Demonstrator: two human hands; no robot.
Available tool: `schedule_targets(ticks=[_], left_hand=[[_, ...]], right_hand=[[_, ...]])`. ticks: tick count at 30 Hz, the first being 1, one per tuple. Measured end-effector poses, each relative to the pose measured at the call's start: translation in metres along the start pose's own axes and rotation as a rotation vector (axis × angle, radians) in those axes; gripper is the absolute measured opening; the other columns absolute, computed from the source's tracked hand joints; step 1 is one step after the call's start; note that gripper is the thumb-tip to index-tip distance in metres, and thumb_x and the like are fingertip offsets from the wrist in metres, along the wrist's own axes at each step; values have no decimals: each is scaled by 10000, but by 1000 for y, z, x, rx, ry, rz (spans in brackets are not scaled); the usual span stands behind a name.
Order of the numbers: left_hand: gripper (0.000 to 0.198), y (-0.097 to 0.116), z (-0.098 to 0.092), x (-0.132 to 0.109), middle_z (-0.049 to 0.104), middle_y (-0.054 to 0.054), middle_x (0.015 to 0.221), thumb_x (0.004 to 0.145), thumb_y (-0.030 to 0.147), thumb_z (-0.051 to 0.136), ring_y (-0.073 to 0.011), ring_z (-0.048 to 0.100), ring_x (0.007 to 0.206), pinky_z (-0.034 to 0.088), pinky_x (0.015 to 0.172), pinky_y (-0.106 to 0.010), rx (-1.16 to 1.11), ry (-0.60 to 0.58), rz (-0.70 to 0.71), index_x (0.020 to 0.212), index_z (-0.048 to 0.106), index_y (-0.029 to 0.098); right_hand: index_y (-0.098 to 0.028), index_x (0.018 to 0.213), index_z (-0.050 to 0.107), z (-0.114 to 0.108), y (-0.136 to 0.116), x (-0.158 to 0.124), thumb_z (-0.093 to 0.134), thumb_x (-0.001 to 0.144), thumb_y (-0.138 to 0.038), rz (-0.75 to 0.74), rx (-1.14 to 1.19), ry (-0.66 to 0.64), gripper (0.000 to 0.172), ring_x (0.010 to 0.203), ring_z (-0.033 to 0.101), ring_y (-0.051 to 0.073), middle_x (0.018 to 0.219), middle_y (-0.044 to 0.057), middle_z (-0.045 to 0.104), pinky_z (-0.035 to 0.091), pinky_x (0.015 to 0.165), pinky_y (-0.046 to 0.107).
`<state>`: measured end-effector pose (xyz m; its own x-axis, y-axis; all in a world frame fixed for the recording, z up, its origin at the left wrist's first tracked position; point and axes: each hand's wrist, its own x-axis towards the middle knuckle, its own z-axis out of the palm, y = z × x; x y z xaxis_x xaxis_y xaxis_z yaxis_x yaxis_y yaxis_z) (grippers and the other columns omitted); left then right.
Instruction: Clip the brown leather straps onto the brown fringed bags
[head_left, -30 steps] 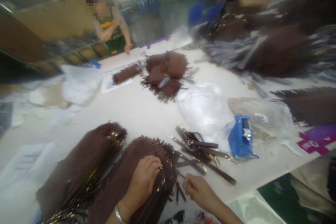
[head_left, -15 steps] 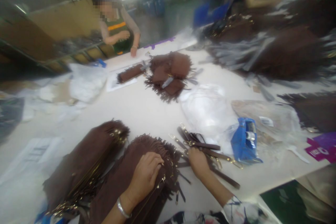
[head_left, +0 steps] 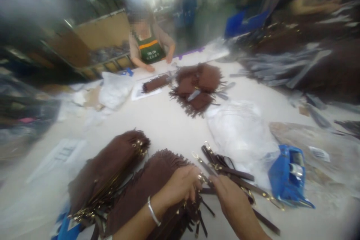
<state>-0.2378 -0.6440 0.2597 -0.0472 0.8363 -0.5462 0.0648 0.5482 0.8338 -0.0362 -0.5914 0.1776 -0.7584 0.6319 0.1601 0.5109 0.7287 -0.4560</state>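
My left hand rests curled on the upper edge of a brown fringed bag, its fingers closed on the bag's metal ring side. Beside it, my right hand pinches a brown strap with a gold clasp, and the two hands almost touch. Just beyond my right hand lies a heap of brown straps with gold hardware. A second stack of brown fringed bags lies to the left.
The white table also holds a white plastic bag, a blue packet, papers and more fringed bags farther off. A person in a green apron works at the far end. Dark bag piles fill the right.
My right hand has come back from the strap heap with a strap toward my left hand. The view has tilted upward and shifted slightly.
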Motion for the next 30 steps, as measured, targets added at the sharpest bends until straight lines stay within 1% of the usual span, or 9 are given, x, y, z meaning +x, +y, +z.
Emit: schedule_targets(ticks=[3,7,11,14,17,20,22,25,30], left_hand=[[401,1,1,-2,607,-13,726,909,502,436,-56,462,410,260,369,-172,-127,-57,-68,973,577,132],[328,-4,2,-12,562,-6,695,950,404,393,-96,500,541,365,500,-206,82,37,151,906,604,157],[328,-10,8,-21,592,-34,758,966,343,386,-125,527,641,411,624,-243,278,51,338,858,642,171],[305,-12,10,-26,599,-10,697,981,308,350,-118,538,600,419,612,-235,155,96,217,937,621,176],[221,-9,9,-31,612,-8,744,954,278,426,-115,553,614,430,597,-224,126,124,147,927,622,179],[106,-1,7,-34,618,-17,856,892,219,547,-131,577,728,449,670,-228,300,135,240,905,650,195],[120,1,6,-33,611,-23,893,895,191,542,-146,574,819,448,737,-239,480,119,367,943,650,209],[159,-1,3,-32,589,-40,902,932,181,460,-151,554,823,442,727,-245,718,44,537,958,617,191],[166,-15,-8,-33,569,-49,857,952,196,425,-136,540,769,431,696,-237,675,72,646,907,583,171]], right_hand=[[-216,1220,540,-7,-7,-1,365,872,-79,-7,86,23,413,916,617,272,1025,125,644,511,797,418],[-249,1355,401,-19,-25,7,480,919,-286,120,592,-142,445,983,622,240,1131,101,627,519,839,363],[-230,1180,516,-21,-49,21,359,963,-442,366,999,-282,341,524,558,141,731,-10,623,477,513,254],[-218,1115,549,-13,-57,22,300,973,-461,370,930,-197,376,590,572,157,679,-9,594,465,574,265],[-187,1379,352,-9,-59,18,286,974,-417,326,839,-203,471,700,618,196,776,35,643,488,665,303],[-130,1502,32,-16,-60,17,280,968,-352,265,784,-277,629,781,649,225,915,107,678,502,739,336],[-126,1505,-47,-24,-61,19,289,961,-318,218,790,-307,668,900,649,238,1051,152,662,492,820,354],[-142,1506,12,-33,-62,24,356,946,-325,207,910,-315,682,985,626,239,1060,141,652,476,875,359],[-191,1345,354,-33,-57,27,586,862,-417,430,1480,-512,582,541,555,115,779,4,619,458,525,235]])
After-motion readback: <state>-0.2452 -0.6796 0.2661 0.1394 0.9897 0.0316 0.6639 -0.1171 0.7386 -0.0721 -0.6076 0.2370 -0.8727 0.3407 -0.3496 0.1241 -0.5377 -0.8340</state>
